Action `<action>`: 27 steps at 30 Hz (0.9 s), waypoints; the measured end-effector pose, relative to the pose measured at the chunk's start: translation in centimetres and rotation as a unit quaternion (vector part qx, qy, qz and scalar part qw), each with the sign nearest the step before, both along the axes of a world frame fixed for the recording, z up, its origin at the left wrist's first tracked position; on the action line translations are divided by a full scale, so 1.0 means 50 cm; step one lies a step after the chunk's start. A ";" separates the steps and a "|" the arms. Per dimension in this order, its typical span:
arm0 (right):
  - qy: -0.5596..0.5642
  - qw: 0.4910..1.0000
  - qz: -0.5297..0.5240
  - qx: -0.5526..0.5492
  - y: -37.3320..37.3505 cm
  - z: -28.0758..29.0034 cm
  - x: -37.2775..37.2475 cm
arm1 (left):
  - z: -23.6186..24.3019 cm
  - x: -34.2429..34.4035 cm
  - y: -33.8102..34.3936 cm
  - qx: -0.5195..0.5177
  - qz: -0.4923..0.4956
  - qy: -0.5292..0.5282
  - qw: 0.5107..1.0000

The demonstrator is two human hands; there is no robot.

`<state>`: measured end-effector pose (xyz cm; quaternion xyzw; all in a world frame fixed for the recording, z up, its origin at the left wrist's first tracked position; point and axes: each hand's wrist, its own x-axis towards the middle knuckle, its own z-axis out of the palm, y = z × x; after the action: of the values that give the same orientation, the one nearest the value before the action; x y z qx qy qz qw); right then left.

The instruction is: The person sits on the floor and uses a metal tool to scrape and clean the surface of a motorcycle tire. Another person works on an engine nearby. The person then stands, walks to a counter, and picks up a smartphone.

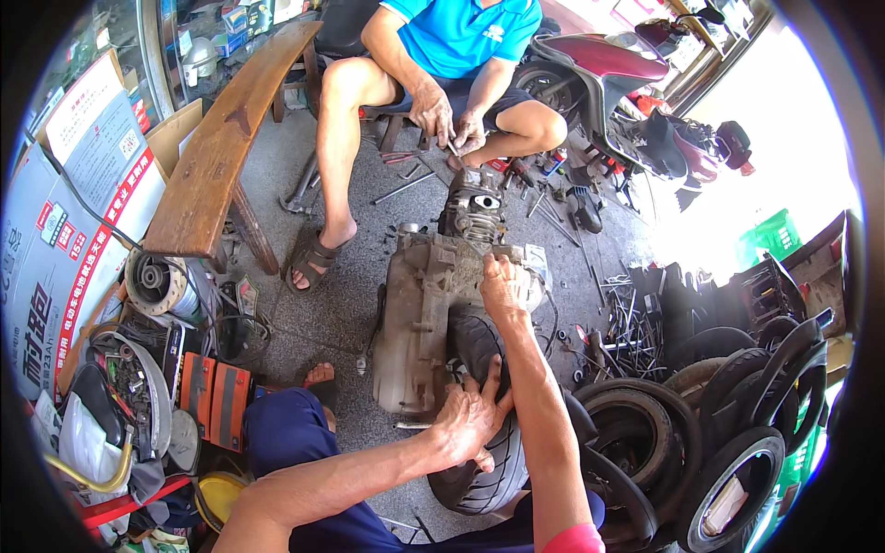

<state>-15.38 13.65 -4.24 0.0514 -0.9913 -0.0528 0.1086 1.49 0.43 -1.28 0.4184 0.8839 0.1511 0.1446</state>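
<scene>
A greasy scooter engine (415, 304) with its finned cylinder (473, 210) lies on the floor before me, a black rear tire (484, 465) attached on its near side. My left hand (470, 419) rests on the tire with its fingers spread. Farther forward, my right hand (505, 288) is closed over the top of the engine, behind the cylinder; whatever its fingers grip is hidden beneath them. Across from me sits a person in a blue shirt (466, 41), whose two hands (452, 124) hold a small part I cannot make out, just beyond the cylinder.
At the right lie stacked old tires (636, 433) and a heap of metal tools (636, 323). A wooden bench (217, 138), large cartons (83, 212) and an orange-black box (229, 405) line the left. A hammer (300, 189) lies near the bench; a red scooter (608, 69) stands behind.
</scene>
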 end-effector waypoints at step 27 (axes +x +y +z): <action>-0.142 0.965 -0.200 -0.087 0.069 -0.041 0.013 | 0.002 0.004 -0.003 -0.009 0.005 0.012 1.000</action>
<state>-14.75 17.12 -6.29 -0.1510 -0.9874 0.0211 -0.0423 1.68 0.29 -1.17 0.4146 0.8889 0.1389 0.1365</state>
